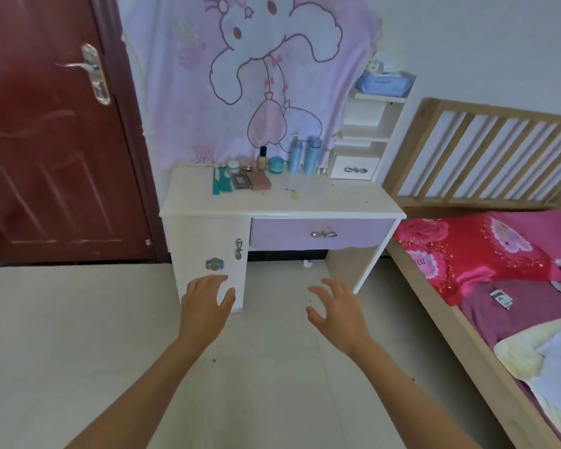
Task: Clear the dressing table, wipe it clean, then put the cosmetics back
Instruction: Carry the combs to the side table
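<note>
A white dressing table [337,202] with a lilac drawer stands ahead of me. Cosmetics crowd its back edge: two tall blue bottles [303,154], a teal jar [276,164], a foundation bottle [262,157], a small white jar [233,166], two flat palettes [251,181] and teal combs [221,184]. Small stains and crumbs dot the top. My left hand [206,303] and my right hand [336,307] are held out in front of the table, well short of it, both empty with fingers spread.
A dark red door [46,140] is on the left. A pink cartoon cloth [256,76] hangs behind the table. A white side shelf [370,134] carries a pack of wipes [384,82]. A wooden bed [483,270] with pink bedding fills the right. Pale tiled floor lies below.
</note>
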Demonstrator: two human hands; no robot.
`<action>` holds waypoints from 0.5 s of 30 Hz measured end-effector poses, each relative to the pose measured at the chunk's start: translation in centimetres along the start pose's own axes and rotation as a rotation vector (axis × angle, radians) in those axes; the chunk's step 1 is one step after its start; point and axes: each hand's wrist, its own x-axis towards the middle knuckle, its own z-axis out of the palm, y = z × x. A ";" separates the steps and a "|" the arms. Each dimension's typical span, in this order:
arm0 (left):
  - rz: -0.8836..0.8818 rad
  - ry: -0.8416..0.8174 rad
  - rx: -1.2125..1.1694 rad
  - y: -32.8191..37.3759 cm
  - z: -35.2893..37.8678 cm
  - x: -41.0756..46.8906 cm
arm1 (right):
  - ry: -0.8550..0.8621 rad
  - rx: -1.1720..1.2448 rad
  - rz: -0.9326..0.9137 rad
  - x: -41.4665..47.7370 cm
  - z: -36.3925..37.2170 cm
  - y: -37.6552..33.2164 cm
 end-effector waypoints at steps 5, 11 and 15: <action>-0.152 0.013 0.064 -2.9 1.0 0.7 | -0.099 0.089 -0.080 2.6 4.5 0.8; -0.322 0.062 0.073 -7.7 0.1 5.3 | -0.207 0.081 -0.116 8.1 7.4 1.2; -0.351 0.082 0.041 -9.4 0.9 10.8 | -0.186 0.126 -0.028 14.3 7.6 3.8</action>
